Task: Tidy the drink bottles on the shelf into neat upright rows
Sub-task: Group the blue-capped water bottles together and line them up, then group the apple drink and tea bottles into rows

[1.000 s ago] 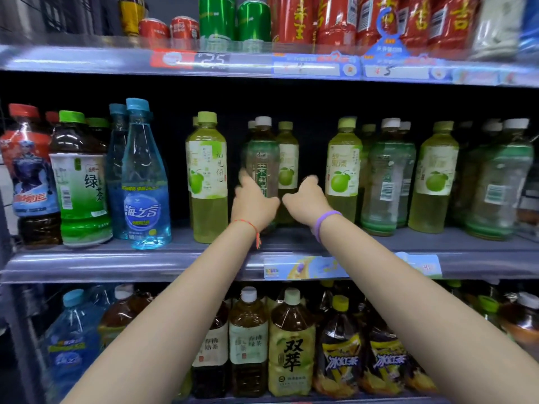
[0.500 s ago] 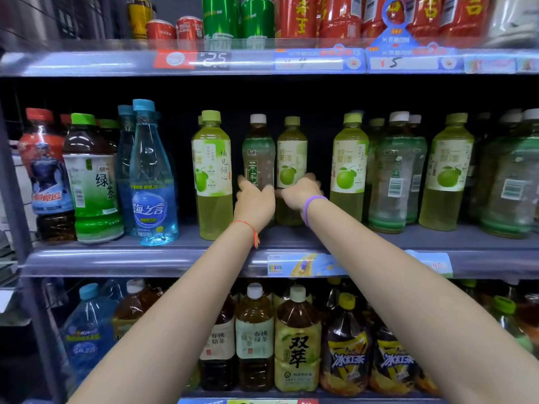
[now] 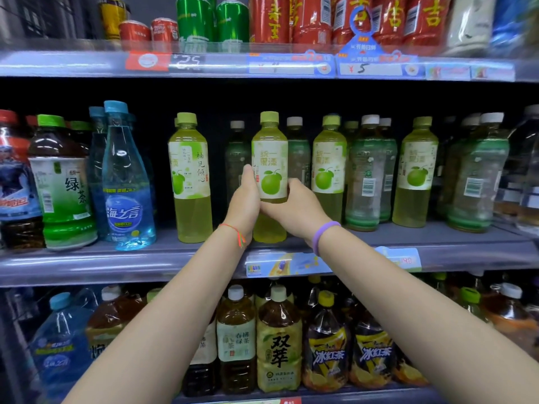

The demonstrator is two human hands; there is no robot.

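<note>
— What do I have in my hands right now?

— Both are on one yellow-green plastic drink bottle with a lime-green cap and a green-fruit label (image 3: 269, 170). My left hand (image 3: 244, 204) grips its left side, thumb up along the label edge; my right hand (image 3: 294, 207) wraps its right side, fingers (image 3: 293, 183) curled round behind the label. The bottle stands upright, its base on or just above the front of the grey metal middle shelf (image 3: 122, 263); I cannot tell which.

— What sits around it?

— To its left, well apart, a taller yellow-green bottle with a pale label (image 3: 191, 179) stands upright. Just to the right stands a matching fruit-label bottle (image 3: 329, 170), then a clear green-tinted bottle with a white cap (image 3: 367, 173). Behind my bottle, two white-capped dark-green bottles sit deeper in.

— Farther left?

— A clear blue water bottle with a blue cap (image 3: 125, 182) and a green-tea bottle with a green cap (image 3: 62, 185), both upright at the front edge.

— On my wrists?

— A red-orange string (image 3: 234, 230) on the left, a purple band (image 3: 322, 233) on the right.
</note>
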